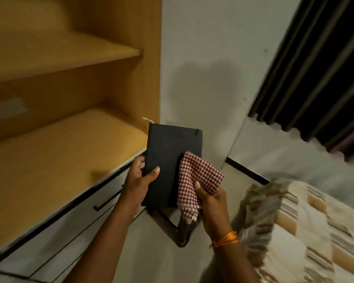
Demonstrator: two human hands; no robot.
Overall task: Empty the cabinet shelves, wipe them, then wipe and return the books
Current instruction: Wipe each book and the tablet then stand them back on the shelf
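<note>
A black notebook with a pale ribbon at its top is held upright in front of me. My left hand grips its left edge, thumb across the cover. My right hand grips a red-and-white checked cloth, which lies against the lower right of the cover. The wooden cabinet stands to the left, with a lower shelf and an upper shelf; no books show on the parts of the shelves in view.
White drawers with dark bar handles sit below the shelves. A bed with a beige patterned cover stands at the right. A dark curtain hangs at the upper right. A dark object lies on the floor below my hands.
</note>
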